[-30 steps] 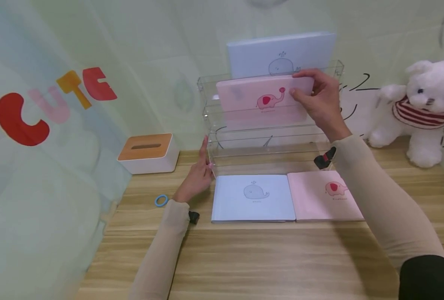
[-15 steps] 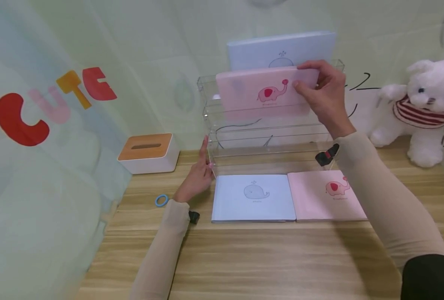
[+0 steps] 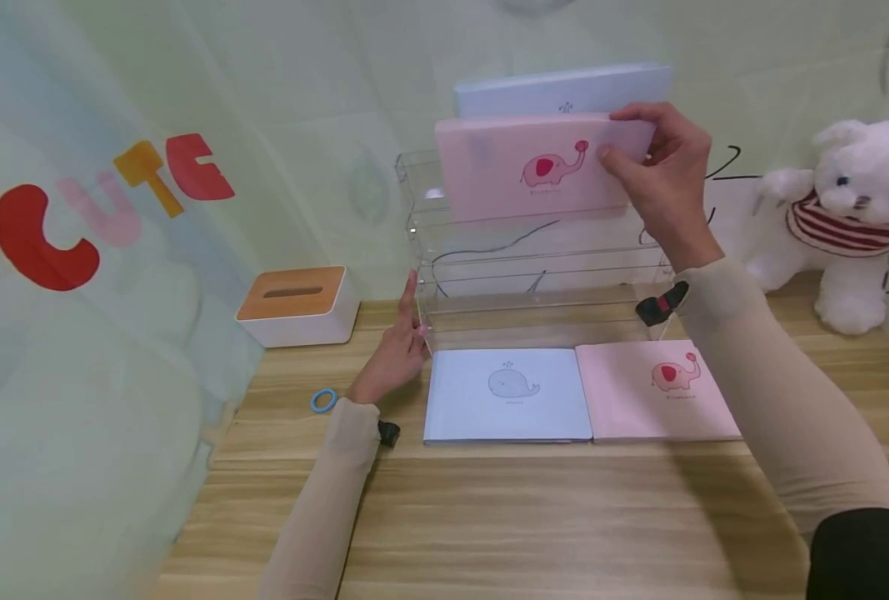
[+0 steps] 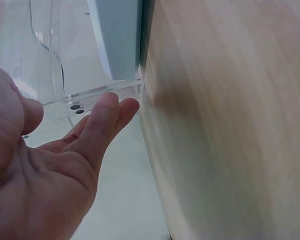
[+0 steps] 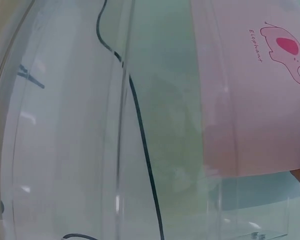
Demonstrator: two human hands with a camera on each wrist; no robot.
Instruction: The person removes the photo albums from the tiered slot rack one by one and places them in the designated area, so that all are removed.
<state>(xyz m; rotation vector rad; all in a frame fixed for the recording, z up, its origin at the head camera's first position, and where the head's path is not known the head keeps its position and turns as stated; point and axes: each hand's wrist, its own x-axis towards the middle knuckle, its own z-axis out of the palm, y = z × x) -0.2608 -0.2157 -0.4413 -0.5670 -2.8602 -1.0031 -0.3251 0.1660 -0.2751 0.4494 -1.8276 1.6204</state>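
Observation:
With thumb in front and fingers behind, my right hand (image 3: 665, 171) pinches the right end of a pink elephant book (image 3: 489, 167). In the right wrist view the lower part of this pink book shows through clear plastic. It stands upright at the upper part of a clear acrylic tiered rack (image 3: 422, 225). Behind it a pale blue whale book (image 3: 504, 100) stands in the top tier, largely covered. My left hand (image 3: 393, 358) touches the rack's left side low down, index finger extended; in the left wrist view its fingertips (image 4: 107, 102) meet the clear edge.
On the table before the rack lie a blue whale book (image 3: 459, 408) and a pink elephant book (image 3: 624, 408), side by side. A tissue box (image 3: 302, 325) and a blue ring (image 3: 323, 401) are at left. A white teddy bear (image 3: 852, 283) sits at right.
My right hand has lifted the pink elephant book upward and slightly right, covering more of the blue whale book behind. The left hand has stayed in place.

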